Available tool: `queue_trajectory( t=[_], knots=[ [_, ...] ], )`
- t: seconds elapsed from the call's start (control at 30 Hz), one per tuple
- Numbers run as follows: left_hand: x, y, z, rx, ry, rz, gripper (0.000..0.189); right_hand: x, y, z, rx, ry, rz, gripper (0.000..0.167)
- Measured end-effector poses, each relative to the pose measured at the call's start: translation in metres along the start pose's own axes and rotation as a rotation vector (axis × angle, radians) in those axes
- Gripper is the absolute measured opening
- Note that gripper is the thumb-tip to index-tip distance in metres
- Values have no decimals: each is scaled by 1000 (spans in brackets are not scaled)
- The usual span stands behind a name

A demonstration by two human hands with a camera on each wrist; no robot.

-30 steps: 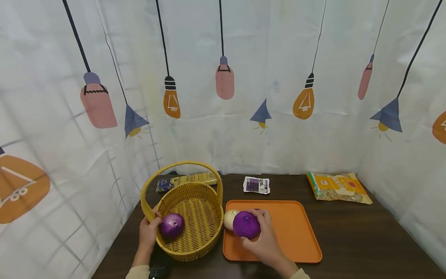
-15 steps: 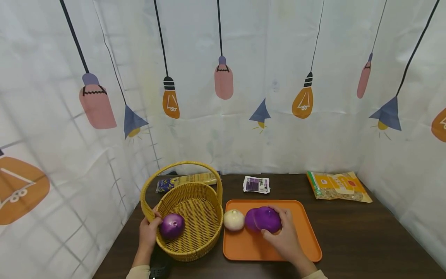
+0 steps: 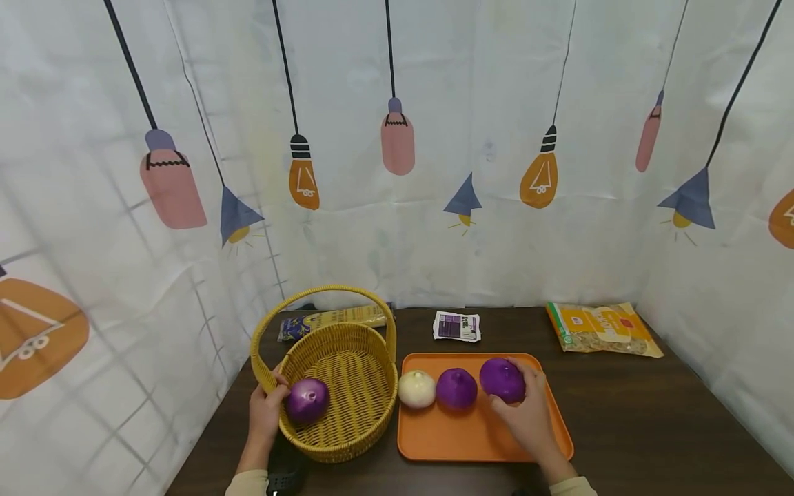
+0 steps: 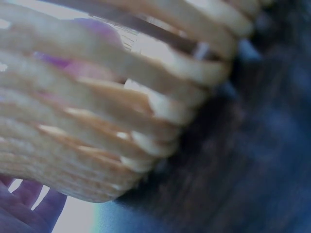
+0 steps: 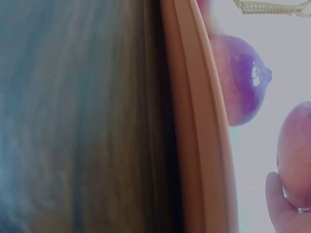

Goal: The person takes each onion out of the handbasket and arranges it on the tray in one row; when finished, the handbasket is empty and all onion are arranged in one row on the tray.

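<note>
In the head view my right hand [image 3: 527,417] holds a purple onion [image 3: 501,380], thumb on its near side and fingers at its far right, at the right part of the orange tray [image 3: 459,441]. Whether this onion touches the tray, I cannot tell. A second purple onion [image 3: 456,389] sits left of it, beside a white onion [image 3: 417,390]. My left hand [image 3: 265,413] grips the left rim of the yellow wicker basket [image 3: 347,451], by the foot of its handle. Inside the basket, near that hand, lies another purple onion [image 3: 307,400]. The left wrist view shows blurred basket weave [image 4: 97,97].
Behind the basket lies a long yellow and blue packet [image 3: 335,320]. A small white and purple sachet [image 3: 456,326] is behind the tray, and a yellow and orange bag [image 3: 603,329] at the back right. A patterned curtain [image 3: 347,248] surrounds the dark table [image 3: 651,427].
My right hand has moved right with its purple onion, past the second purple onion, which now shows fully along with the white one. The left hand and basket have stayed put.
</note>
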State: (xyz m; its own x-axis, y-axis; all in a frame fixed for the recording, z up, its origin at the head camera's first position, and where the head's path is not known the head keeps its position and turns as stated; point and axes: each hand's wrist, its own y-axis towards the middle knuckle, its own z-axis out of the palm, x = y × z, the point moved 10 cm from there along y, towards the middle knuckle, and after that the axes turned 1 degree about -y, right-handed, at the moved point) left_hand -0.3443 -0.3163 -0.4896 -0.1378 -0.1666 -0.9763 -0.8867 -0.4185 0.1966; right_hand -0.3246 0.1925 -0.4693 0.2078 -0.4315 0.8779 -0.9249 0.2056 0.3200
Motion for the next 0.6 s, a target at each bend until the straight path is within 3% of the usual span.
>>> queue_trajectory(
  t=[0.27, 0.6],
  knots=[
    [1, -1, -1, 3, 22, -3, 18, -13, 4, -8, -30, -34, 17, 74],
    [0, 0, 0, 8, 14, -1, 19, -21, 7, -7, 15, -37, 65, 75]
  ],
)
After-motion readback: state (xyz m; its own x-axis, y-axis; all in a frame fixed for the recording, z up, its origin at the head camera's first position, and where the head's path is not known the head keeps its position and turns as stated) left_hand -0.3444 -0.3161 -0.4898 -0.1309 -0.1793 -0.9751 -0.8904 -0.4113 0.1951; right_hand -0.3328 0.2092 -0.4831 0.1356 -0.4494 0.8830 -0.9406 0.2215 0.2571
